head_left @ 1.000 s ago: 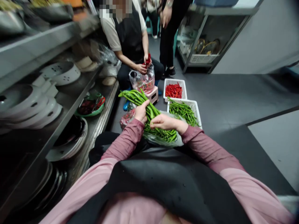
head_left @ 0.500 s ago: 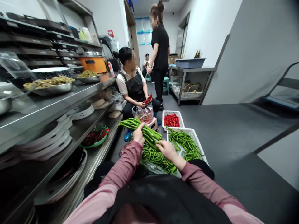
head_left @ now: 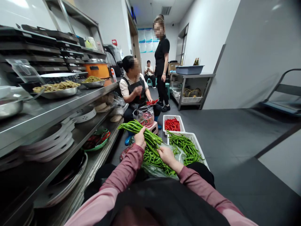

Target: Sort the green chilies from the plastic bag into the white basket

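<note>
My left hand (head_left: 140,138) is closed around a thick bunch of long green chili peppers (head_left: 131,126), held slanting above the pile. At the bunch's lower right end, my right hand (head_left: 166,155) pinches the pepper ends; its fingertips are partly hidden. Beneath both hands lies a heap of green chili peppers (head_left: 154,160) in a clear plastic bag (head_left: 152,171). Just right of it stands a white basket (head_left: 197,142) with more green chili peppers (head_left: 184,146) in it.
Behind it is a white basket (head_left: 165,121) of red chilies (head_left: 172,124). A seated co-worker (head_left: 134,84) handles red chilies over a plastic bag (head_left: 144,114). Another person (head_left: 162,59) stands behind. Steel shelving (head_left: 70,99) with pans and dishes runs along my left.
My hands keep hold of the bunch, with the right hand slightly lower. The seated co-worker has raised one hand from the red chilies. The standing person has turned towards us.
</note>
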`<state>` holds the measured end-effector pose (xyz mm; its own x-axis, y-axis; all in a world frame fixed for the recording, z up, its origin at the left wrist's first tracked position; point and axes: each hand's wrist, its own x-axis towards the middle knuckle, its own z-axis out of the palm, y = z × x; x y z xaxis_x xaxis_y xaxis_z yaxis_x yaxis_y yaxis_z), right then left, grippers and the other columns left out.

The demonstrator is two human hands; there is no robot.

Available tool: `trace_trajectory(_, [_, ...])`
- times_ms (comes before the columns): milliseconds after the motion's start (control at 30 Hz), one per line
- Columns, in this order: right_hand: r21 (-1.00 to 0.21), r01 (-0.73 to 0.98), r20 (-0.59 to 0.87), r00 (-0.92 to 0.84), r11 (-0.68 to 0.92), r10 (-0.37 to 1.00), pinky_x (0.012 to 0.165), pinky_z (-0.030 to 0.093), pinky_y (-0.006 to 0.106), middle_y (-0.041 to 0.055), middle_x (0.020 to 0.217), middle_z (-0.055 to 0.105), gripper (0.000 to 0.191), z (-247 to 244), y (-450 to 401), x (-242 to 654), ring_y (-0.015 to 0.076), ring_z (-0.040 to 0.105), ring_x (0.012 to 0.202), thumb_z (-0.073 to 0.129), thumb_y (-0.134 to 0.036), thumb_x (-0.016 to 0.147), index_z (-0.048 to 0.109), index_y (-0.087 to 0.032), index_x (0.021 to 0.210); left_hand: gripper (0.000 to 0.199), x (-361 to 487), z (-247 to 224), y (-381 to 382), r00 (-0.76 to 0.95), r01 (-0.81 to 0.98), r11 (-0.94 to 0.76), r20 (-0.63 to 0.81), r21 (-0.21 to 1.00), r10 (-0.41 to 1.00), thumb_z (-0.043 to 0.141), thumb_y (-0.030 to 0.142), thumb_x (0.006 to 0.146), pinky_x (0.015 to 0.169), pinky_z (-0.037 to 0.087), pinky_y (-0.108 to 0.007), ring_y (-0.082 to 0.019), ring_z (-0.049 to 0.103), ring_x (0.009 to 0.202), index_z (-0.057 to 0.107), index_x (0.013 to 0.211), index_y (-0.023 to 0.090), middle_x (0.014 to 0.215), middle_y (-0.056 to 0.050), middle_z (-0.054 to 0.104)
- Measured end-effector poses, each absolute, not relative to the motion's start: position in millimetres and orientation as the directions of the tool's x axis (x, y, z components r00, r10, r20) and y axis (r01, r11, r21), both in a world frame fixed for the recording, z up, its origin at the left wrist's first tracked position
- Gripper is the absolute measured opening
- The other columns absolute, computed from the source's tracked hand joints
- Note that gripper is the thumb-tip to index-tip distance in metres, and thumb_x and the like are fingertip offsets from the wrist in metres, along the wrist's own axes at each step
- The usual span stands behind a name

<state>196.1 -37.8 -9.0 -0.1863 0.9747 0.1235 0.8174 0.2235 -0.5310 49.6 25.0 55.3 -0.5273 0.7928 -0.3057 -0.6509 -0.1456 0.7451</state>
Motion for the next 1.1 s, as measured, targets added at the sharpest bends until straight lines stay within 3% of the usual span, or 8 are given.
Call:
trace_trajectory(300, [-0.865,0.501,-0.008,-0.097,0.042,0.995,0.05,0.029,0.024,-0.0012,0.051,0.043,0.033,-25,-32,183,0.0117,0.039,0.052,0.047,-0.033,0.08,0.041,-0.02,0.051,0.018,50,54,20,-0.572,-0.609,-0.18,-0.271,0.772,0.774,0.077,0.011,0.06,0.068,0.055,-0.029,-0.016,0.066,0.07,0.067,0.075,0.012,0.078,-0.004,0.069])
trace_trajectory(433, [-0.953,0.192,-0.241,-0.016,-0.234,0.97,0.041,0.021,0.023,-0.0057,0.046,0.031,0.029,-28,-32,184,0.0087,0.029,0.041,0.046,-0.034,0.08,0.04,-0.021,0.056,0.019,50,54,22,-0.577,-0.609,-0.21,-0.246,0.764,0.779,0.077,0.011,0.06,0.067,0.054,-0.027,-0.014,0.065,0.067,0.067,0.077,0.012,0.077,-0.003,0.069])
trace_trajectory(500, [-0.939,-0.017,-0.343,-0.006,-0.343,0.939,0.038,0.014,0.021,-0.0085,0.044,0.026,0.028,-25,-32,187,0.0068,0.023,0.036,0.046,-0.038,0.081,0.038,-0.022,0.06,0.018,49,58,23,-0.558,-0.633,-0.209,-0.253,0.746,0.79,0.076,0.012,0.061,0.066,0.054,-0.028,-0.014,0.064,0.062,0.066,0.075,0.011,0.073,-0.002,0.068])
trace_trajectory(567, [-0.926,-0.132,-0.347,-0.065,-0.352,0.936,0.038,0.01,0.02,-0.0103,0.043,0.023,0.029,-18,-31,191,0.0046,0.019,0.034,0.051,-0.04,0.08,0.038,-0.021,0.061,0.013,45,65,26,-0.519,-0.674,-0.17,-0.298,0.719,0.801,0.074,0.013,0.064,0.064,0.054,-0.029,-0.014,0.063,0.056,0.064,0.072,0.011,0.066,-0.001,0.066])
trace_trajectory(667, [-0.907,-0.144,-0.352,-0.259,-0.396,0.9,0.037,0.011,0.018,-0.0103,0.042,0.028,0.029,0,-27,197,0.0028,0.021,0.033,0.057,-0.039,0.076,0.041,-0.019,0.063,0.011,34,76,34,-0.375,-0.77,-0.048,-0.389,0.636,0.841,0.066,0.016,0.073,0.062,0.054,-0.029,-0.014,0.061,0.052,0.058,0.065,0.012,0.058,-0.001,0.062])
trace_trajectory(800, [-0.914,-0.139,-0.29,-0.432,-0.381,0.854,0.036,0.015,0.018,-0.0053,0.05,0.048,0.021,23,-16,201,0.0027,0.03,0.034,0.063,-0.031,0.071,0.047,-0.017,0.071,0.018,24,85,48,-0.244,-0.825,0.018,-0.385,0.564,0.89,0.059,0.019,0.078,0.063,0.054,-0.028,-0.014,0.062,0.053,0.054,0.062,0.014,0.055,-0.001,0.061])
trace_trajectory(933, [-0.89,-0.247,-0.205,-0.535,-0.383,0.819,0.035,0.017,0.018,-0.0073,0.043,0.04,0.015,32,-10,200,0.0042,0.03,0.033,0.058,-0.02,0.066,0.043,-0.018,0.067,0.017,26,87,53,-0.225,-0.832,0.013,-0.358,0.555,0.906,0.061,0.019,0.077,0.065,0.054,-0.029,-0.014,0.062,0.055,0.054,0.063,0.015,0.058,-0.001,0.062])
trace_trajectory(1100, [-0.8,-0.297,-0.245,-0.633,-0.522,0.735,0.035,0.017,0.017,-0.0073,0.042,0.034,0.014,29,-8,202,0.0042,0.026,0.033,0.05,-0.023,0.072,0.04,-0.018,0.064,0.017,29,89,53,-0.161,-0.85,0.056,-0.36,0.523,0.919,0.059,0.02,0.079,0.072,0.055,-0.031,-0.018,0.066,0.066,0.055,0.063,0.014,0.058,-0.002,0.062])
